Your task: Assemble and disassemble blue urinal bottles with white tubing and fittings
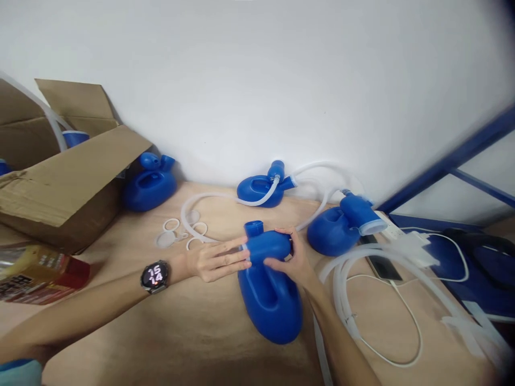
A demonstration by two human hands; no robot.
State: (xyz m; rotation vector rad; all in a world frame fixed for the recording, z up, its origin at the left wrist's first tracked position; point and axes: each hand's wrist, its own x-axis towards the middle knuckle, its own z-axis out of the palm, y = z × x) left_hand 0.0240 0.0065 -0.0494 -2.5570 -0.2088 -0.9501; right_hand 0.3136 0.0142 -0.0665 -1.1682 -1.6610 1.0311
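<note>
A blue plastic urinal bottle [271,316] lies on the table in front of me, its short neck [254,228] pointing away. Across its top lies a blue funnel-shaped cup [267,245], with a bit of white rim at its left end. My left hand [219,259], a watch on its wrist, presses straight, flat fingers against that rim end. Around the rounded right end of the cup, my right hand [295,260] is closed, thumb on the near side. The palm side of my left hand is hidden.
Further blue urinal bottles stand near the wall: one at left [148,188], one with a hose [261,190], one at right [332,230]. White rings and caps [169,236] lie left. A cardboard box [72,177], plastic bottle [48,273], coiled tubing [341,289] and phone [384,266] flank the workspace.
</note>
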